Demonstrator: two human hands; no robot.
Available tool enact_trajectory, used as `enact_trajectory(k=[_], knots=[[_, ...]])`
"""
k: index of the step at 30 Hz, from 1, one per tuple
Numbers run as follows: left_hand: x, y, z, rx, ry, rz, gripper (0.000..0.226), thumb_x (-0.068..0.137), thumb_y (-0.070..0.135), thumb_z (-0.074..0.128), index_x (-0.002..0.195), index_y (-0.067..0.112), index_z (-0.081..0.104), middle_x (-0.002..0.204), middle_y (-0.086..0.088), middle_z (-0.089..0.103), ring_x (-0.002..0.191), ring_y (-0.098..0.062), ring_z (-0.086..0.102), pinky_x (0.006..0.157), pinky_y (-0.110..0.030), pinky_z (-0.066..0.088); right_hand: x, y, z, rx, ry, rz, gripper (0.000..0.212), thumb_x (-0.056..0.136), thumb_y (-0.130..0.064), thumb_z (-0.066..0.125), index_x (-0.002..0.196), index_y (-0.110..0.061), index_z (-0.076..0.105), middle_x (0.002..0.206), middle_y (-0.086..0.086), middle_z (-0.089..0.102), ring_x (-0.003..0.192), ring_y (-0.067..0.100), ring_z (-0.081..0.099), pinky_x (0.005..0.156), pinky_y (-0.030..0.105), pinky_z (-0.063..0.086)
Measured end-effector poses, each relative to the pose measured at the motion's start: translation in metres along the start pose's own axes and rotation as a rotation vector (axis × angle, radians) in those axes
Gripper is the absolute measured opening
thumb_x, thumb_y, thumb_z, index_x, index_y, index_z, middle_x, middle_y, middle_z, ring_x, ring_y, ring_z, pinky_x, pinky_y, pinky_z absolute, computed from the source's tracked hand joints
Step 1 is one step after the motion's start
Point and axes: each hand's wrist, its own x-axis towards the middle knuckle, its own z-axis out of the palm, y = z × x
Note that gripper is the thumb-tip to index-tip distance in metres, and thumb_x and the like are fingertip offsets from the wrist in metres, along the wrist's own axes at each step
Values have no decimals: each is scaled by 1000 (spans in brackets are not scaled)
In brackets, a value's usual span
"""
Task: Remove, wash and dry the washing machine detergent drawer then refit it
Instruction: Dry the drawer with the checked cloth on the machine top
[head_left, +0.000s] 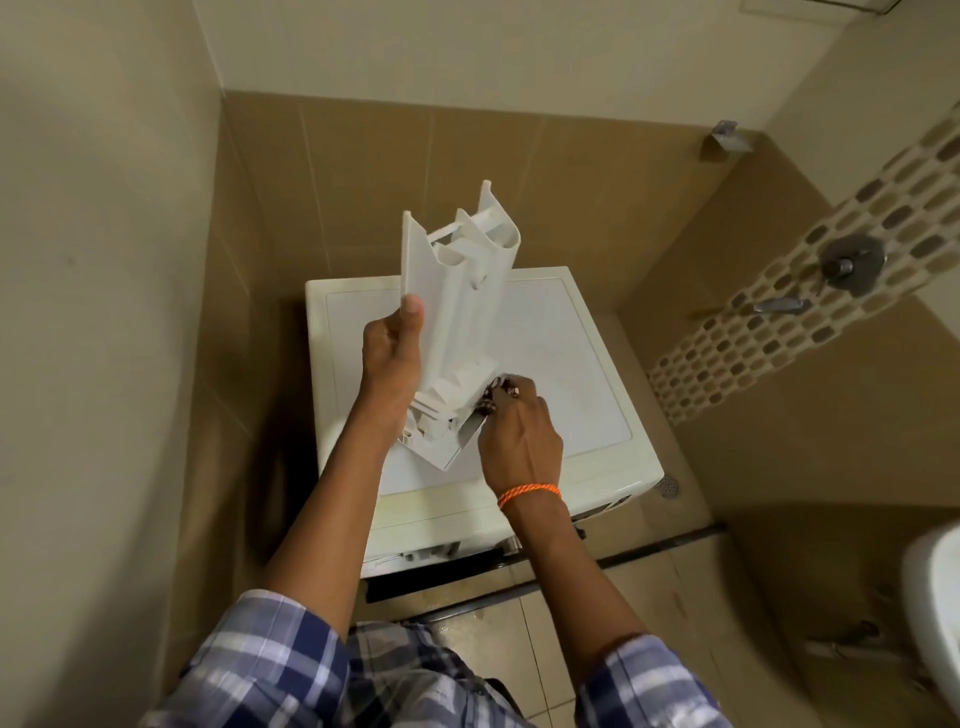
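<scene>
The white plastic detergent drawer (454, 312) stands nearly upright above the top of the washing machine (561, 364), its front panel end lowest. My left hand (392, 358) grips the drawer's left side wall, thumb up along the edge. My right hand (514, 436), with an orange thread on the wrist, pinches a small dark-patterned thing (496, 395) against the drawer's lower right end; it may be a cloth, but what it is cannot be told. The machine's empty drawer slot is hidden behind my arms.
The machine stands in a tiled bathroom corner, walls close at left and behind. A shower valve and tap (841, 270) sit on the right wall, a floor drain (667, 486) beside the machine, a white basin edge (935, 613) at far right. A dark threshold strip (649, 551) crosses the floor.
</scene>
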Motion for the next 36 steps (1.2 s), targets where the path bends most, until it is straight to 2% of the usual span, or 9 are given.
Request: enact_trajectory(k=[6,10,16,19,22,25,29,33,36], knots=[[9,-3,-14,-3,51,-214,58,96,78,37,128,30,40,111,16,55,101,-5,57,93,-33,44,24,26,-14,468,45,247,24,101,-12,54,97,-13,78,107,3,75,96,24,70,79,31,51],[15,-6,-25,45,16,-267,75,87,90,36,132,31,49,126,7,65,107,-11,64,92,-37,52,27,34,-29,359,178,16,31,103,-12,56,133,-13,68,141,2,58,129,19,52,100,31,49],[12,-10,-20,32,-32,-232,86,78,95,44,124,26,66,113,-1,77,104,-21,76,89,-45,63,25,23,-65,843,-454,-100,44,95,-48,71,131,-27,60,116,-6,72,103,11,72,85,30,62],[11,-13,-16,40,-44,-252,83,80,94,42,119,26,71,108,-3,79,101,-23,78,88,-46,65,21,28,-67,951,-488,-29,52,86,-41,85,114,-5,59,104,23,67,87,46,70,69,56,64],[9,-14,-4,67,61,-139,56,103,68,41,106,21,71,101,-4,77,95,-17,75,91,-45,64,20,34,-60,941,-364,12,76,77,-51,92,105,5,50,97,37,57,80,56,62,61,63,58],[7,-14,11,100,9,54,46,105,65,37,127,36,65,122,7,71,115,-7,66,108,-50,54,20,27,-53,793,-155,3,75,71,-65,89,95,-4,54,87,24,64,82,45,63,67,60,55],[-5,-22,39,173,-199,113,111,76,72,73,164,43,11,160,11,35,144,-15,45,115,-38,46,21,13,-48,538,-1,20,52,74,-63,82,94,-23,54,79,-3,66,74,19,63,68,49,58],[1,-25,41,110,-130,113,111,70,43,97,156,36,28,138,9,54,121,-10,63,97,-35,60,13,14,-59,681,-154,-141,44,87,-38,84,123,-22,66,104,-11,74,93,2,69,90,26,58],[7,-30,34,134,-55,117,104,60,52,97,145,34,40,138,3,48,120,-7,60,99,-37,60,14,30,-71,827,-111,-91,27,93,-27,80,119,-19,74,106,-9,77,100,8,72,94,40,60]])
